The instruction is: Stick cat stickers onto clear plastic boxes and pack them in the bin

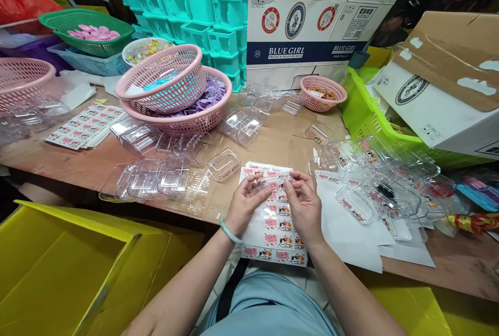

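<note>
The wooden table (pixel 70 162) runs the full width, its front edge just ahead of the person's lap. White beer cartons (pixel 300 26) wall off the back, with stacked turquoise bins (pixel 187 8) beside them. Below the front edge on the left stands a yellow box (pixel 58 268), its rim close to the left forearm. A lime-green crate (pixel 370 112) closes in the right rear. Two stacked pink baskets (pixel 171 98) crowd the left rear; between them and the small pink basket (pixel 312 102), brown cardboard (pixel 278 143) shows, a narrow lane running back from the hands. Clear covers (pixel 144 177) hem in the left side, more covers (pixel 397 190) the right. The sticker sheets (pixel 278 227) lie between the forearms, their lower end past the table's edge. Above the sheets' upper part, the left hand (pixel 249 198) and right hand (pixel 304 203) pinch a clear plastic piece (pixel 275 181) between thumbs and fingers; transparency and fingers blur its outline, so it is perhaps another cover.
</note>
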Demonstrator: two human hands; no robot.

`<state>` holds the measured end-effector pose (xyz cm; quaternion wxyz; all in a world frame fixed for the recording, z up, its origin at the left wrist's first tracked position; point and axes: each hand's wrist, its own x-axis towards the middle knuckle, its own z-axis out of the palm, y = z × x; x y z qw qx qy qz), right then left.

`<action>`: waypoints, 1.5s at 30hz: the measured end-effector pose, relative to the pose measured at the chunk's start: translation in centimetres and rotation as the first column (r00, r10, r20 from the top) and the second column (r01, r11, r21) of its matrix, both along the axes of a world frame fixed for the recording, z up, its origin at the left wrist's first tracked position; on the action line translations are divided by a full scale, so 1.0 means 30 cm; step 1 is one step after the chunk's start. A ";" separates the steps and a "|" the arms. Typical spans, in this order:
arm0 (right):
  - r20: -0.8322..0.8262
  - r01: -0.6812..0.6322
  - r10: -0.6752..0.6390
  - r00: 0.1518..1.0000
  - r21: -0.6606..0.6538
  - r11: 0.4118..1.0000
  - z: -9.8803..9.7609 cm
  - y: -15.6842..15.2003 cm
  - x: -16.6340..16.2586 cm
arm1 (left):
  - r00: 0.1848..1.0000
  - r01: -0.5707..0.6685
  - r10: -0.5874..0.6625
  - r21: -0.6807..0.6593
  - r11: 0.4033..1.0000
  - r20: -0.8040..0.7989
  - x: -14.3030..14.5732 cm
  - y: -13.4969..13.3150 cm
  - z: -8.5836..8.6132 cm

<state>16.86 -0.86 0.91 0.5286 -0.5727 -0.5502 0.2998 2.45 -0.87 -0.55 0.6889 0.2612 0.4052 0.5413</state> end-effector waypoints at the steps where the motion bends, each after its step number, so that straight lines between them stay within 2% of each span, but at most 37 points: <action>1: 0.001 -0.004 0.004 1.000 0.000 1.000 0.001 0.000 0.000 | 1.000 -0.002 0.002 -0.002 1.000 0.003 -0.002 0.000 -0.003; 4: 0.006 -0.028 0.027 1.000 0.043 0.999 0.011 -0.011 -0.002 | 1.000 -0.018 0.019 -0.023 1.000 0.025 -0.006 -0.002 -0.008; 9: 0.097 -0.130 0.111 0.989 0.215 0.968 0.053 -0.072 -0.022 | 0.999 -0.031 0.032 -0.013 0.999 0.030 -0.004 -0.003 -0.010; 12: -0.033 -0.089 0.102 0.994 0.274 0.958 0.090 -0.096 -0.028 | 0.998 -0.031 0.031 -0.020 0.999 0.049 -0.003 -0.001 -0.012; 15: -0.180 -0.008 0.042 0.983 0.189 0.982 0.113 -0.080 -0.019 | 0.998 -0.023 0.025 -0.042 0.999 0.055 -0.004 0.001 -0.014; 18: -0.208 -0.075 0.076 0.975 0.013 0.997 0.100 -0.041 -0.005 | 0.998 -0.040 0.043 -0.044 0.998 0.055 -0.006 0.002 -0.012; 20: -0.204 -0.086 0.076 0.976 -0.041 0.995 0.075 -0.020 0.001 | 0.998 -0.038 0.040 -0.045 0.998 0.058 -0.007 0.002 -0.009; 24: -0.268 -0.078 0.061 0.961 -0.055 0.995 0.031 -0.005 0.002 | 0.998 -0.024 0.027 -0.050 0.998 0.060 -0.009 0.003 -0.006; 30: -0.366 -0.103 0.075 0.927 -0.058 0.993 0.017 0.000 -0.009 | 0.998 -0.021 0.022 -0.030 0.999 0.055 -0.009 0.005 -0.009; 45: -0.364 -0.094 0.070 0.929 -0.051 0.994 0.000 0.004 -0.013 | 0.999 -0.013 0.013 -0.026 1.000 0.030 -0.010 0.005 -0.012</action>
